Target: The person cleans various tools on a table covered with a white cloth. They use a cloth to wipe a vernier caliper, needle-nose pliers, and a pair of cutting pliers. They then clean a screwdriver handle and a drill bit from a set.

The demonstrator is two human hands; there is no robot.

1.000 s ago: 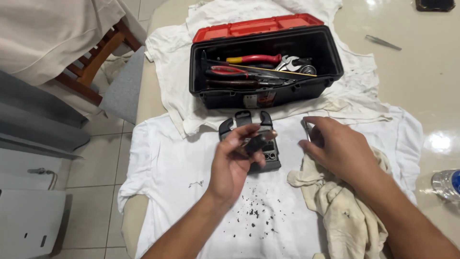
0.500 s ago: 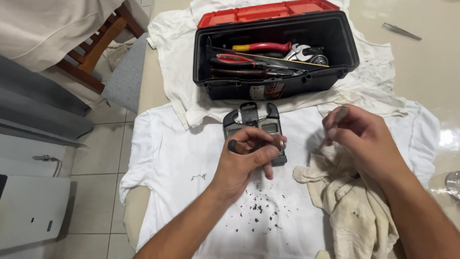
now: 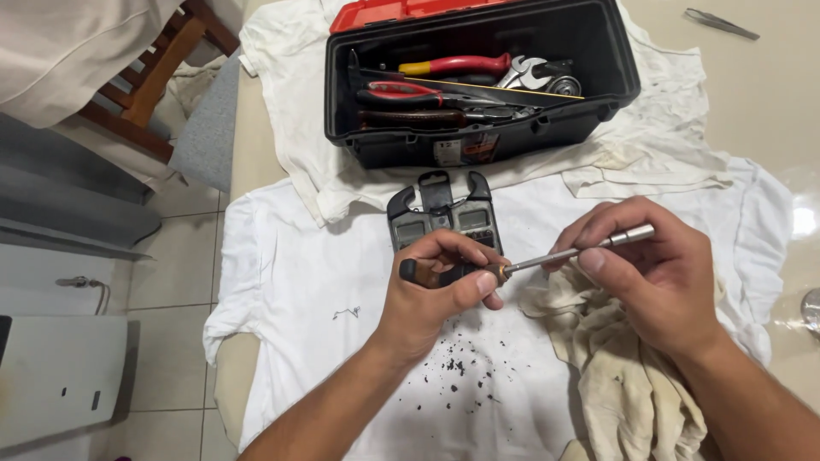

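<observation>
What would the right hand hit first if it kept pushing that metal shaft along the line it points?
Probably the left hand: the metal shaft in the right hand already ends at the dark handle the left fingers grip.

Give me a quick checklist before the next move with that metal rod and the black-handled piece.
1. Left hand gripping black handle: ok.
2. Right hand pinching metal rod: ok.
3. Rod tip seated in the handle: cannot tell, fingers cover the joint.
4. Grey meter clear of the hands: not ok, directly behind the left hand.
5. White cloth free of debris: not ok, dark crumbs lie on it.
6. Toolbox open, tools visible: ok.
</observation>
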